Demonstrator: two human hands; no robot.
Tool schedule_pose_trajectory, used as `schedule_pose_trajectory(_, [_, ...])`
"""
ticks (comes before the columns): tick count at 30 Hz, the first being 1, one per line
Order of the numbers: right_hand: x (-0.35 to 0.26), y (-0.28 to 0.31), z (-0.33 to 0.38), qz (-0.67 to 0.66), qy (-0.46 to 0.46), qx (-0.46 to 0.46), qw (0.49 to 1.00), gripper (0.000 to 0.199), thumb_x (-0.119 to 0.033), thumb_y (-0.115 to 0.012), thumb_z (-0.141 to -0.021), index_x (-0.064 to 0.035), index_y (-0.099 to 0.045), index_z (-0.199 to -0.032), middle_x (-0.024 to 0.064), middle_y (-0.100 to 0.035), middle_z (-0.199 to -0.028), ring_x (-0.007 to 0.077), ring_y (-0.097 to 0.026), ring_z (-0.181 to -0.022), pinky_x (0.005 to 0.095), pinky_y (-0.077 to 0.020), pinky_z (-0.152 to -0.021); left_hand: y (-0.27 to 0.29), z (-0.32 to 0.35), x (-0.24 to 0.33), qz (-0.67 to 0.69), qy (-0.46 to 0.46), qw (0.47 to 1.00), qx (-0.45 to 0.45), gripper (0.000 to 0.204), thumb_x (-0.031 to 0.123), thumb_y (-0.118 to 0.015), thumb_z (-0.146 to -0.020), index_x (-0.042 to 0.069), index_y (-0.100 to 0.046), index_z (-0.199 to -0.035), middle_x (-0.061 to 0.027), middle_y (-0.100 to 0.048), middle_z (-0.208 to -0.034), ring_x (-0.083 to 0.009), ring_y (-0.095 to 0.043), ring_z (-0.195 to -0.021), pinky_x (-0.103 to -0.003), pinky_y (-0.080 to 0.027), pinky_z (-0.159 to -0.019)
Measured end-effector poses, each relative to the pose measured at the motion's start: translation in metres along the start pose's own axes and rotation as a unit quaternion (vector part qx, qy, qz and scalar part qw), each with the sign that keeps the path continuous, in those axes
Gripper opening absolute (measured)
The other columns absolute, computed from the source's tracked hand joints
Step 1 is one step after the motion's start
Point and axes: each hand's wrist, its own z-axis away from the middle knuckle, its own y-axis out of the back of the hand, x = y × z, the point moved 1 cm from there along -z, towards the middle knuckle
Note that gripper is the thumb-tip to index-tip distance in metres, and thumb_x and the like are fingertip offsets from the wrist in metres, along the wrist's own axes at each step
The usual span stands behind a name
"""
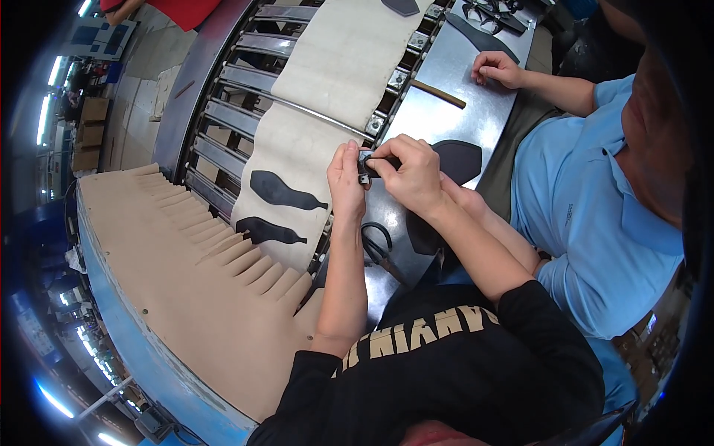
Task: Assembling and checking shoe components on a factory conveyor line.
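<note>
While I worked over the seam between conveyor and metal table, head view: both my hands were together, the left hand [346,178] gripping a small dark-and-metal object [364,166] and the right hand [410,169] pinching at its dark part. Exact kind of object could not be told; fingers covered most of it. It sat above the table's belt-side edge.

On the cream belt [297,137], two dark shaped pieces [279,192] lay toward its near end, the upper one's narrow tip at the right edge. On the metal table [431,63], scissors [381,253] lay near the belt-side edge, below my wrists; a brown rod [439,94] lay farther up, one end at that edge. A co-worker's hand [498,70] rested near the opposite edge.
</note>
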Motion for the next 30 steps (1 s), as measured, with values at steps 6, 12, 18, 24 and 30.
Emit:
schedule_pose_trajectory(6, [-0.004, 0.002, -0.005, 0.003, -0.017, -0.034, 0.999, 0.012, -0.010, -0.074, -0.067, -0.0064, -0.063, -0.068, 0.0066, -0.062, -0.066, 0.0239, -0.059, -0.059, 0.0328, -0.0447, -0.060, 0.003, 0.001, 0.002, -0.014, -0.026, 1.000, -0.003, 0.032, 0.032, -0.048, -0.100, 0.008, -0.057, -0.082, 0.0034, -0.051, -0.064, -0.0023, -0.043, -0.052, -0.019, -0.034, -0.042])
schedule_pose_trajectory(12, [-0.001, 0.003, -0.010, 0.022, 0.000, -0.034, 0.999, 0.014, -0.010, -0.074, -0.067, -0.0055, -0.061, -0.066, 0.0074, -0.062, -0.065, 0.0244, -0.060, -0.059, 0.0349, -0.0463, -0.058, 0.004, 0.004, 0.009, -0.014, -0.021, 0.998, -0.056, 0.014, 0.017, -0.051, -0.095, 0.005, -0.057, -0.093, -0.0014, -0.060, -0.076, -0.0071, -0.055, -0.064, -0.021, -0.043, -0.050])
schedule_pose_trajectory(18, [-0.003, 0.003, -0.010, -0.027, -0.059, -0.036, 0.997, 0.027, -0.011, -0.077, -0.070, -0.0031, -0.057, -0.086, 0.0088, -0.058, -0.061, 0.0191, -0.060, -0.055, 0.0309, -0.0467, -0.051, 0.008, 0.004, 0.012, -0.008, -0.024, 0.998, -0.064, 0.009, 0.008, -0.055, -0.089, 0.002, -0.058, -0.096, -0.0049, -0.064, -0.079, -0.0103, -0.061, -0.068, -0.024, -0.048, -0.053])
schedule_pose_trajectory(24, [-0.006, 0.005, -0.014, -0.029, -0.100, -0.103, 0.989, 0.033, -0.018, -0.077, -0.070, -0.0041, -0.054, -0.090, 0.0104, -0.060, -0.064, 0.0275, -0.064, -0.060, 0.0364, -0.0483, -0.055, 0.016, 0.000, 0.014, 0.006, -0.022, 0.998, -0.050, 0.008, 0.006, -0.056, -0.086, 0.000, -0.060, -0.090, -0.0054, -0.064, -0.073, -0.0101, -0.059, -0.058, -0.023, -0.047, -0.045])
schedule_pose_trajectory(30, [-0.006, 0.006, -0.015, -0.029, -0.087, -0.131, 0.987, 0.025, -0.022, -0.079, -0.069, -0.0016, -0.065, -0.076, 0.0116, -0.063, -0.068, 0.0256, -0.064, -0.061, 0.0336, -0.0494, -0.057, 0.021, -0.001, 0.016, 0.016, -0.019, 0.998, -0.062, 0.008, 0.005, -0.057, -0.083, 0.000, -0.061, -0.087, -0.0039, -0.063, -0.072, -0.0074, -0.057, -0.056, -0.021, -0.044, -0.041])
